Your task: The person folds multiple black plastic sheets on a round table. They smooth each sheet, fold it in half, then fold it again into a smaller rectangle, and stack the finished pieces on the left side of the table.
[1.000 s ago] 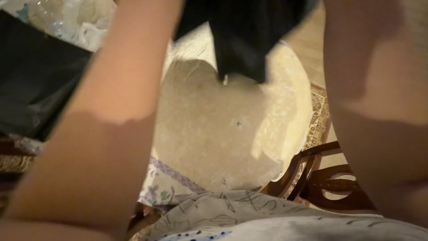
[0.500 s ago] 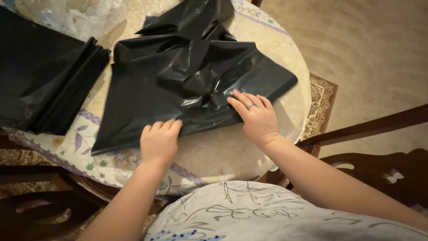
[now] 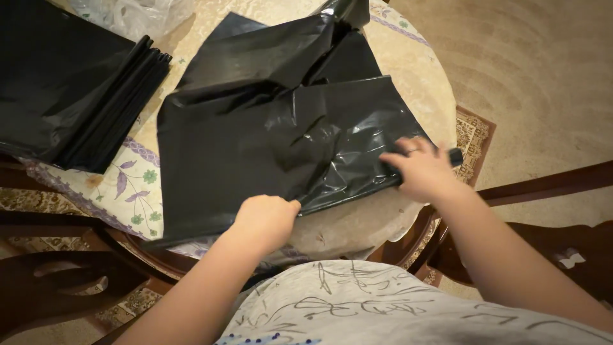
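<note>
A large black plastic bag [image 3: 281, 134] lies spread and creased across a round table [image 3: 415, 70]. My left hand [image 3: 265, 220] is closed on the bag's near edge, low in the middle of the view. Further right, my right hand [image 3: 418, 167] grips the bag's near right corner at the table's rim, with a ring on one finger. The bag's far part is bunched up toward the top of the view.
A stack of folded black bags [image 3: 70, 96] sits at the left on a floral tablecloth [image 3: 128, 185]. Clear crumpled plastic [image 3: 137, 13] lies at the back. Dark wooden chairs [image 3: 549, 211] stand at left and right, over a beige carpet [image 3: 543, 76].
One second ago my arms filled the view with the bag raised. The bag came down flat on the table, and my hands have shifted to its near edge and right corner.
</note>
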